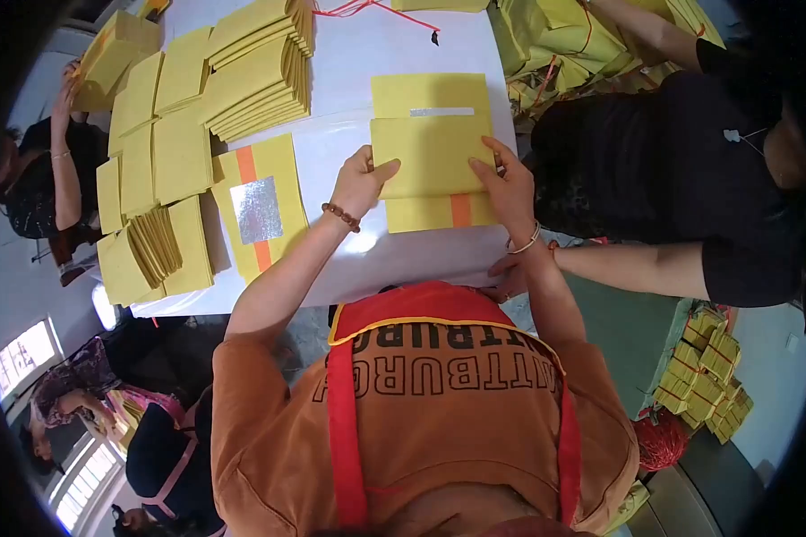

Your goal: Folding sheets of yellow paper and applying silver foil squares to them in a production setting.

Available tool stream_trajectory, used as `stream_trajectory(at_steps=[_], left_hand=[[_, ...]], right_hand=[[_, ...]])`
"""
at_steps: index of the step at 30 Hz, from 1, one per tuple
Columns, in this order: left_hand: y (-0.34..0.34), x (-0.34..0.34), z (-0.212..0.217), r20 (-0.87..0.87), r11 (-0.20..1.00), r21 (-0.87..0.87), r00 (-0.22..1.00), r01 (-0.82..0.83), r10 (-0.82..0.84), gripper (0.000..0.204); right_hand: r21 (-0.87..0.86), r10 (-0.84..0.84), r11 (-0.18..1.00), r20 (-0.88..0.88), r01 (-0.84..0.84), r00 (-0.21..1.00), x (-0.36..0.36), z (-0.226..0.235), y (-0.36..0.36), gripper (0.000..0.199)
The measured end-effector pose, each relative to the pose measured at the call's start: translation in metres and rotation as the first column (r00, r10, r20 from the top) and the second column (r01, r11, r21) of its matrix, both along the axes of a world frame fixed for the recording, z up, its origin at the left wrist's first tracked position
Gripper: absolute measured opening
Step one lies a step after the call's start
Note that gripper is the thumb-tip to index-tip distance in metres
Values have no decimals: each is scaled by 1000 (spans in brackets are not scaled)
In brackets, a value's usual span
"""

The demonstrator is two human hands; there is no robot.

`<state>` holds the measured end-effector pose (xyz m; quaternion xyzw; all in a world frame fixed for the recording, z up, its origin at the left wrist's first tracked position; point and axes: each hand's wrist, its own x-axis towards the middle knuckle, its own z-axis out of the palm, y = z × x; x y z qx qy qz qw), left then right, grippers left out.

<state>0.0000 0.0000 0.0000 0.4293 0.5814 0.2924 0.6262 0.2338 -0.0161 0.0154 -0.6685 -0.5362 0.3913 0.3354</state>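
Two hands on the paper (428, 163): our left hand (361, 185) pinches its left edge, our right hand (509, 188) the right. Thumbs lie on top, fingers curl round the sides, partly hidden; both nearly closed, grip force we can't tell. Paper looks light, bendy, easy to crease, probably a bit slick where layers meet. We'd hold it by the side edges, low pressure, and keep both sides level. Pose: forearms reach forward, wrists turned inward, about symmetric. Silver sliver (441, 113) shows past the far edge, orange strip (460, 211) past the near one; one folded piece or several, we can't tell. It's over the bench (336, 134), near our side. Stacks (184, 157) sit to our left, well clear.
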Motion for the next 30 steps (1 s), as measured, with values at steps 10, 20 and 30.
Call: stream_trajectory(at_steps=[10, 20, 30], left_hand=[[-3, 4, 17, -435, 917, 397, 890, 51, 139, 36], [-3, 55, 11, -830, 362, 541, 550, 759, 89, 44], [-6, 54, 5, -869, 358, 473, 493, 805, 40, 48]], right_hand=[[136, -47, 990, -15, 49, 999, -3, -13, 1, 41], [153, -21, 988, 7, 19, 1000, -2, -13, 1, 38], [287, 264, 687, 758, -668, 597, -25, 14, -3, 54]])
